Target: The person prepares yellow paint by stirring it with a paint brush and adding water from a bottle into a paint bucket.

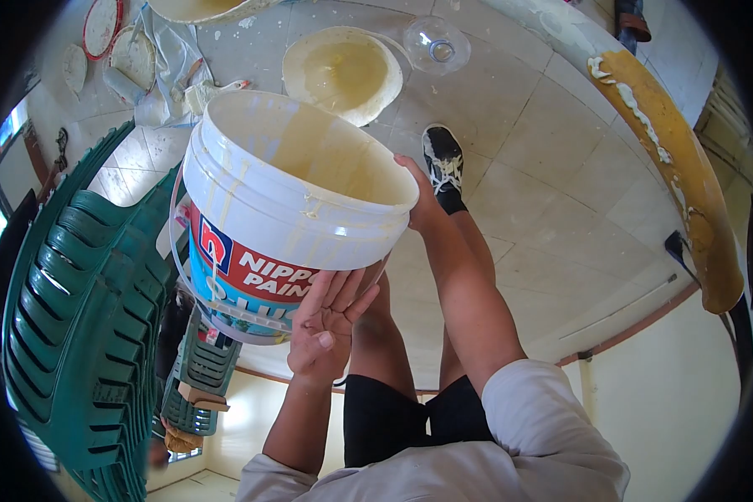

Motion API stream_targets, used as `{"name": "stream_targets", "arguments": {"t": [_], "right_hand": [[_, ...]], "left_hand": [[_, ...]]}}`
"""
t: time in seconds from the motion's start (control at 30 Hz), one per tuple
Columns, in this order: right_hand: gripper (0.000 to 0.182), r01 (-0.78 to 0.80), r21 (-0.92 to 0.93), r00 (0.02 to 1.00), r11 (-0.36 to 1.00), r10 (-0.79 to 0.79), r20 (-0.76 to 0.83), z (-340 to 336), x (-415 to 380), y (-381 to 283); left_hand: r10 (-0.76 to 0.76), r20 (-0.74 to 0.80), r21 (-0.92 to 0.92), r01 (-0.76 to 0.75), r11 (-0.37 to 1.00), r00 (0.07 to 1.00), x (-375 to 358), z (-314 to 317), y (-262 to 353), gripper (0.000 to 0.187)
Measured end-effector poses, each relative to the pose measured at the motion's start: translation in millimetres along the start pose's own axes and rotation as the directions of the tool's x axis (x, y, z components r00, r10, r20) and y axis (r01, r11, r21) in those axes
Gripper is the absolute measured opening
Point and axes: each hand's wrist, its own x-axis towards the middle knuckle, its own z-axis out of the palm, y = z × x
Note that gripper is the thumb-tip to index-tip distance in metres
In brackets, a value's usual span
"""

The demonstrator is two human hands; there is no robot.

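Note:
A large white paint bucket (284, 209) with a red and blue label is held up and tilted in front of the body. Its open mouth shows cream paint residue on the inner wall. At the bucket's right rim, my right hand (418, 194) grips the edge, its fingers partly hidden. My left hand (326, 322) has its palm up and its fingers spread against the lower side of the bucket. Beyond the bucket, a round container (343, 74) with yellowish liquid stands on the floor.
Stacked green plastic chairs (84, 326) rise at the left. A clear plastic bottle (439, 46), a paint-stained brush (205, 94), and lids (131, 58) lie on the tiled floor (544, 142). A yellow-brown curved surface (686, 184) runs along the right.

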Motion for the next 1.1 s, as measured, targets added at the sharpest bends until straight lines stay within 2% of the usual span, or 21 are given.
{"name": "stream_targets", "arguments": {"t": [0.6,0.67,0.77,0.83,0.87,0.97,1.1], "right_hand": [[0.049,0.124,-0.050,0.991,0.991,-0.126,-0.048,-2,-2,13],[0.050,0.154,-0.058,0.986,0.986,-0.157,-0.048,-3,-2,17],[0.051,0.152,-0.095,0.982,0.984,-0.161,-0.095,-4,-5,21],[0.053,0.187,-0.215,0.967,0.959,-0.218,-0.133,-2,-7,22],[0.053,0.186,-0.218,0.967,0.958,-0.217,-0.132,-2,-7,24],[0.054,0.227,-0.256,0.959,0.940,-0.262,-0.111,2,-8,27],[0.052,0.263,-0.303,0.925,0.916,-0.328,-0.190,23,-22,28]], "left_hand": [[0.043,-0.108,0.017,-0.041,0.999,0.993,-15,-22,2,0.079],[0.056,-0.095,0.137,-0.043,0.990,0.994,-18,-28,4,0.077],[0.081,-0.113,0.124,-0.067,0.990,0.990,-22,-37,3,0.076],[0.083,-0.115,0.074,-0.075,0.994,0.990,-25,-45,5,0.075],[0.081,-0.117,0.024,-0.079,0.997,0.990,-26,-48,6,0.074],[0.095,-0.148,0.020,-0.093,0.995,0.984,-31,-58,7,0.072],[0.117,-0.190,0.006,-0.119,0.993,0.975,-41,-77,6,0.069]]}}
